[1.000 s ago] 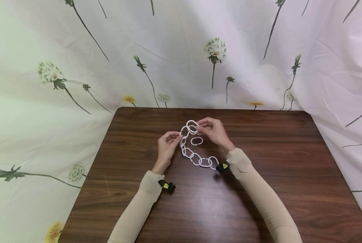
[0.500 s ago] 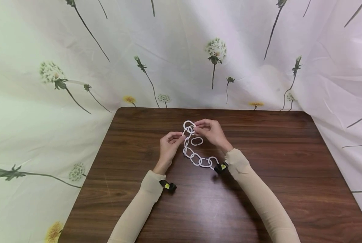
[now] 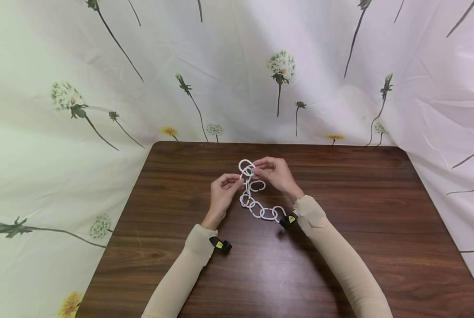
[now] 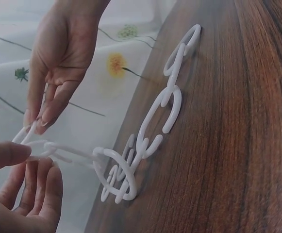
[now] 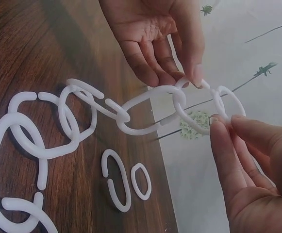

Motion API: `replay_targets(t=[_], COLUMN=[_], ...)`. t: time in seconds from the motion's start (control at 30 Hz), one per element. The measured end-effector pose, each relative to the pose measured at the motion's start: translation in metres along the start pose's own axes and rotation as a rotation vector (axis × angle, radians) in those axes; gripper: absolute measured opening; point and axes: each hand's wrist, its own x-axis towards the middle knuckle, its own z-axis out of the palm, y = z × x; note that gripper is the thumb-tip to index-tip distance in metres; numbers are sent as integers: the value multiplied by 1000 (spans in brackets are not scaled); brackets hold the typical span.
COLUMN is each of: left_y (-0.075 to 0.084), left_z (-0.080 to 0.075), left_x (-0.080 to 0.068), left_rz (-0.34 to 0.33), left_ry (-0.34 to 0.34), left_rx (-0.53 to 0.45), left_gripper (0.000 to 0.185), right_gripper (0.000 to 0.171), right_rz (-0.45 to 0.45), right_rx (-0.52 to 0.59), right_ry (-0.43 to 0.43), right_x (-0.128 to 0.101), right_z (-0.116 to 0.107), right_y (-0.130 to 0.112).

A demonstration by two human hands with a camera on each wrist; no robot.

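Observation:
A chain of white plastic links (image 3: pixel 256 207) lies on the brown wooden table (image 3: pixel 352 207), and its far end is lifted between both hands. My left hand (image 3: pixel 238 178) pinches a link near that end, thumb against fingertips (image 4: pixel 31 148). The right hand (image 3: pixel 256 168) pinches the last ring (image 5: pixel 228 104) between thumb and forefinger. In the right wrist view the raised links (image 5: pixel 145 114) hang taut from hand to table. A loose link (image 3: pixel 257 185) lies flat below the right hand, and that view shows two loose links (image 5: pixel 116 187) side by side.
A pale cloth printed with dandelions (image 3: pixel 280 66) hangs behind and around the table. Small black wrist cameras (image 3: pixel 221 245) sit at both beige sleeves. Bare wood spreads to the left, right and front of the hands.
The lifted end of the chain has drawn straighter and tighter. My left hand has shifted slightly up and right toward the right hand, which has barely moved.

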Motion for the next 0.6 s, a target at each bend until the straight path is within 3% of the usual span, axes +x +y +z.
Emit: replay_targets(t=[0.6], left_y=[5], left_z=[-2], left_x=[3], left_rz=[18], left_ry=[26], left_rx=[16], left_gripper=[25], right_gripper=[31], right_rz=[-13], right_rx=[6], right_ry=[1], right_x=[4], right_z=[6], right_y=[4])
